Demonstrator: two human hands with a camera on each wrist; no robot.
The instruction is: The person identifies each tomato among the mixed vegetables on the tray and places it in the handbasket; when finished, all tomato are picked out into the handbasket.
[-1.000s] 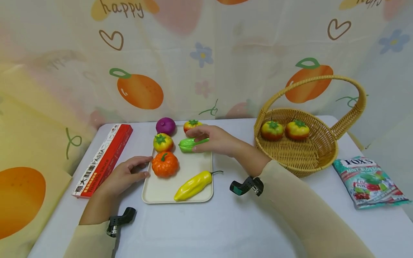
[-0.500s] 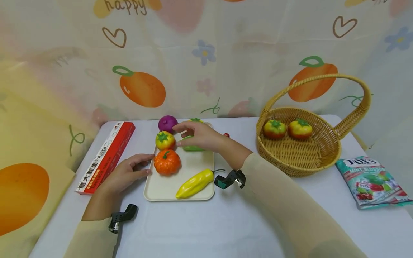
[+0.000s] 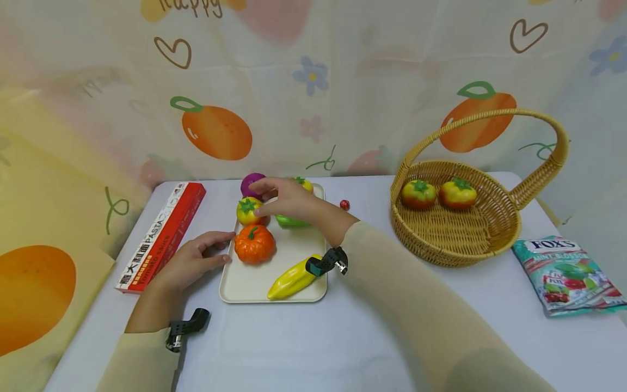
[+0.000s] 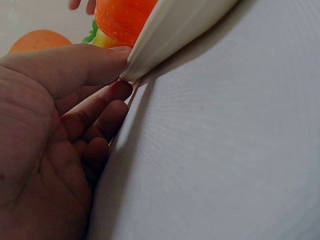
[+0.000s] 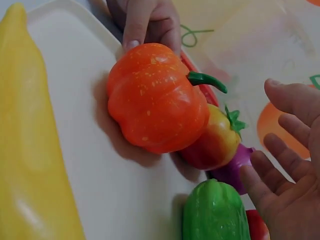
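In the head view my left hand is at the left edge of a cream tray; the left wrist view shows its thumb and index finger pinching the rim. My right hand hovers over the tray's far side, fingers spread and holding nothing in the right wrist view. Nearest to it are a yellow-red toy tomato and a purple onion, both partly covered. A green ridged vegetable lies below this hand. Closer to me are an orange pumpkin and a yellow pepper. Another yellow-red tomato shows behind the hand.
A wicker basket with a tall handle stands at right, with two yellow-red tomatoes inside. Beside it lies a candy bag. A red pasta box lies left of the tray. A small red item sits between tray and basket.
My right hand has moved left from over the green vegetable to the near-left tomato and onion. The small red item has come into sight behind it. My left hand stays at the tray.
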